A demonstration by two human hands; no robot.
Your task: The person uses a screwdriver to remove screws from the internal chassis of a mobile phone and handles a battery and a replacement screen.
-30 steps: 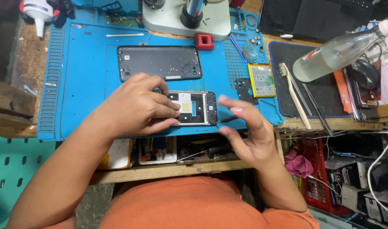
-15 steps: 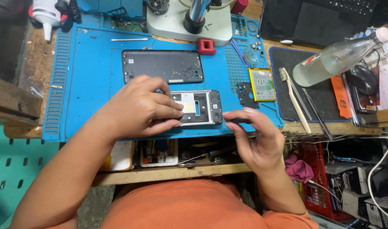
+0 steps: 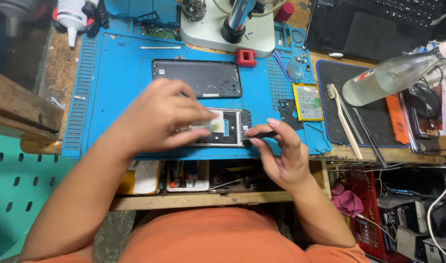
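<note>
Opened phone [image 3: 227, 127] under left hand [image 3: 159, 117], on blue mat [image 3: 111, 83]

Two hands [image 3: 159, 117], one opened phone [image 3: 225, 127], one back cover [image 3: 198, 78], one battery [image 3: 308, 101]

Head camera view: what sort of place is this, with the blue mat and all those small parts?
Most likely a phone repair bench. An opened phone lies on a blue work mat, with a removed back cover and a loose battery beside it, and a microscope base at the back.
</note>
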